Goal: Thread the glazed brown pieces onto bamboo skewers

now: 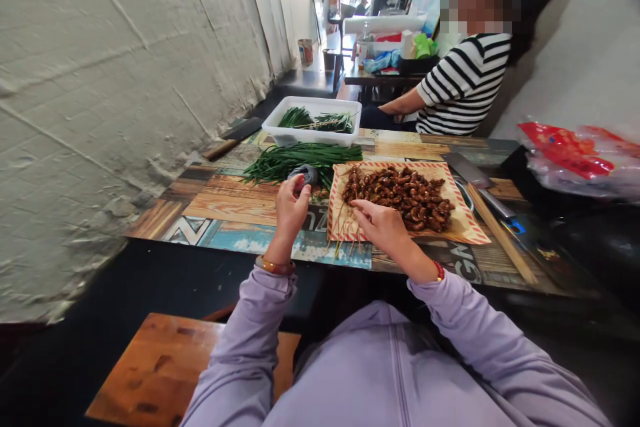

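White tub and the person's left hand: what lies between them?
A loose bunch of long green stalks lies across the table between the white tub and the left hand, which holds a small grey thing; head view.

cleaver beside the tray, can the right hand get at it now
Probably yes: the cleaver lies uncovered beside the tray, and the right hand need only cross the tray's heap.

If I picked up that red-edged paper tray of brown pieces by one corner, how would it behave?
The paper tray looks thin and lies flat, so it would probably sag. The heaped, glossy brown pieces would likely slide and spill. The thin skewers on its near edge could roll off.
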Demonstrator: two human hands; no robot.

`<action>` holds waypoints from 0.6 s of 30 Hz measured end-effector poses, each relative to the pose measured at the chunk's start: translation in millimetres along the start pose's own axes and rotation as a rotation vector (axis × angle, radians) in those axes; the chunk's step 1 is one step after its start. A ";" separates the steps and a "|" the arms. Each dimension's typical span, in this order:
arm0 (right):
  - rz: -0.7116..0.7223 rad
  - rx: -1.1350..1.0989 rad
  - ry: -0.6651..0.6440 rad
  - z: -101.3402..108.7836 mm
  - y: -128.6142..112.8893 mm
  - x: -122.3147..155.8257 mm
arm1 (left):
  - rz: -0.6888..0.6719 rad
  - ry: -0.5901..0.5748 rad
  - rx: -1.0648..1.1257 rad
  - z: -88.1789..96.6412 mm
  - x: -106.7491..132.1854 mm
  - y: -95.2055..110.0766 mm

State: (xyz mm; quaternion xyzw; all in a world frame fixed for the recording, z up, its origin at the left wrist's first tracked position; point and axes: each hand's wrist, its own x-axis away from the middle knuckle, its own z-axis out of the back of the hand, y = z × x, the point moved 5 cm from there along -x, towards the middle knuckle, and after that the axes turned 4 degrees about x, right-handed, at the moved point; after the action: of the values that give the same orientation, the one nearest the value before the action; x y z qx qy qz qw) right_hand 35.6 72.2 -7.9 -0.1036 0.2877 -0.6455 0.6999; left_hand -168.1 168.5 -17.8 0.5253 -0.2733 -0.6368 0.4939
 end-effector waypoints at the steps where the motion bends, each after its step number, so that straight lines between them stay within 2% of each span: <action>1: 0.012 -0.021 0.026 5.2 0.9 5.1 | -0.063 -0.018 -0.177 1.3 -6.9 -0.3; 4: 0.037 -0.125 0.113 19.9 6.7 26.0 | -0.103 -0.133 -0.634 -3.3 -20.1 -3.8; 8: 0.050 -0.195 0.186 31.6 21.2 56.8 | -0.097 -0.302 -0.943 -17.6 -26.5 -11.6; 11: -0.002 -0.189 0.236 38.0 37.0 72.8 | -0.130 -0.405 -1.019 -26.6 -31.1 -21.5; 14: -0.059 -0.187 0.301 47.8 52.4 81.5 | -0.103 -0.444 -1.049 -27.5 -37.7 -34.2; 18: -0.116 -0.206 0.421 71.2 74.4 86.8 | -0.172 -0.276 -0.898 -20.7 -47.6 -37.0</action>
State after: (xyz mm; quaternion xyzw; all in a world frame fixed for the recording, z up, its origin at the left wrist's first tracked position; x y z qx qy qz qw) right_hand 136.7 -16.8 -11.8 -0.0541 0.4852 -0.6593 0.5718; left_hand -163.2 229.1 -37.1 0.1910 0.0102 -0.7944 0.5765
